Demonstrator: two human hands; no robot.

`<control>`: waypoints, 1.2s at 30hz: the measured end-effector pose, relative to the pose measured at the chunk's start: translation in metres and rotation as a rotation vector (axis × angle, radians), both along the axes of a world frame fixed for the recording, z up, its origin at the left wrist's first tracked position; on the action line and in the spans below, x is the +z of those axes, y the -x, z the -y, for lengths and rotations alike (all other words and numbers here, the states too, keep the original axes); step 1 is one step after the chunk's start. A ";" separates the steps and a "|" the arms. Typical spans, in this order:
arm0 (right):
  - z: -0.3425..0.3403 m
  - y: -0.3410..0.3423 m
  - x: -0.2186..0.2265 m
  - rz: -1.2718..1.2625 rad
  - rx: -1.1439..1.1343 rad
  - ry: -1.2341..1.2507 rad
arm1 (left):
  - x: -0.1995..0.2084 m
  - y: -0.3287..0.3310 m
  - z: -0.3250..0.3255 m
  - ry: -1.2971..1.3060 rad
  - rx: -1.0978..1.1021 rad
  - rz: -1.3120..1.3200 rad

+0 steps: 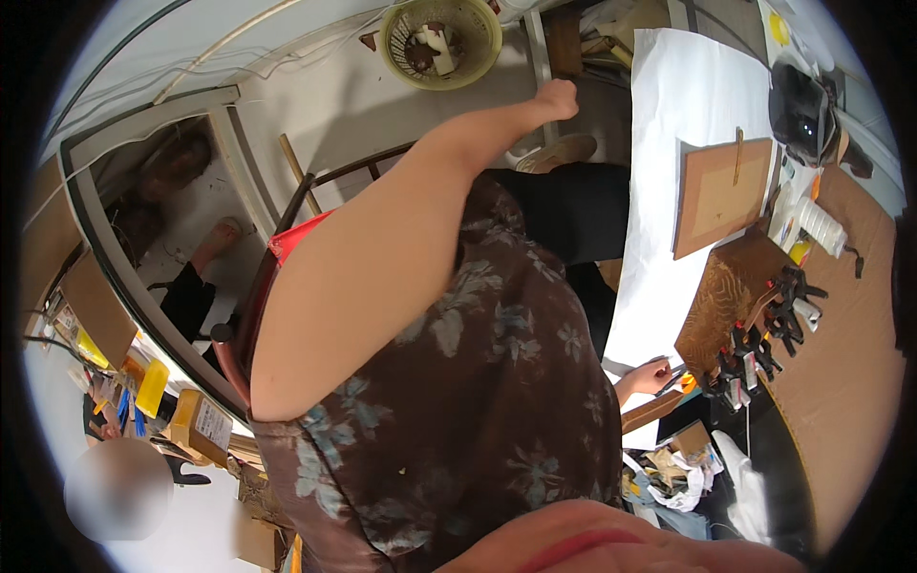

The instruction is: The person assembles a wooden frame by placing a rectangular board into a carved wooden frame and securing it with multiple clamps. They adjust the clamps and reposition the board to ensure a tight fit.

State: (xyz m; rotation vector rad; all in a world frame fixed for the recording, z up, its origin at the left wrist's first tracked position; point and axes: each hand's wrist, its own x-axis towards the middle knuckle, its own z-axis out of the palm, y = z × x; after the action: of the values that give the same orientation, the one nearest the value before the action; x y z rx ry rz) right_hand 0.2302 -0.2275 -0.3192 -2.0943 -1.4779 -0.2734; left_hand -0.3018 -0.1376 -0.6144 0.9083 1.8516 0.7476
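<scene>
My bare left arm reaches up across the view. My left hand (557, 98) is closed in a fist above the floor, left of a long white paper sheet (659, 172). Whether anything is inside that fist is hidden. At the lower end of the sheet, my right hand (650, 377) is closed around a thin dark pen-like tool (674, 380). An orange object (688, 383) lies beside its tip. A flat brown panel (707, 210) with a thin wooden strip on it rests on the paper. Near my right hand stands a brown piece with a wavy pattern (718, 304).
Several black clamps (750, 349) sit right of the patterned piece. A yellow-green basket (439, 84) holds scraps at the top. Plastic bags (678, 482) lie lower right. At left are a mirror frame (124, 286) and a cardboard box (202, 427). A chair frame (229, 363) is beside me.
</scene>
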 end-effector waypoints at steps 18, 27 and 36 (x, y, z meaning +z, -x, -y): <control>0.010 0.001 0.000 0.049 0.011 -0.021 | -0.095 -0.023 -0.100 -0.038 -0.135 -0.454; -0.001 0.026 0.002 -0.147 0.056 -0.100 | -0.096 0.000 -0.062 -0.151 -0.299 -0.373; 0.000 0.019 -0.004 -0.134 -0.015 -0.144 | 0.029 0.067 0.018 -0.445 -0.216 -0.646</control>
State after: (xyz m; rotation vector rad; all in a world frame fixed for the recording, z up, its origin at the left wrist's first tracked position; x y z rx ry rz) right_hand 0.2110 -0.2278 -0.3230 -1.9703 -1.3251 -0.2335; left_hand -0.3685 -0.1553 -0.5858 1.7708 2.1108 0.8031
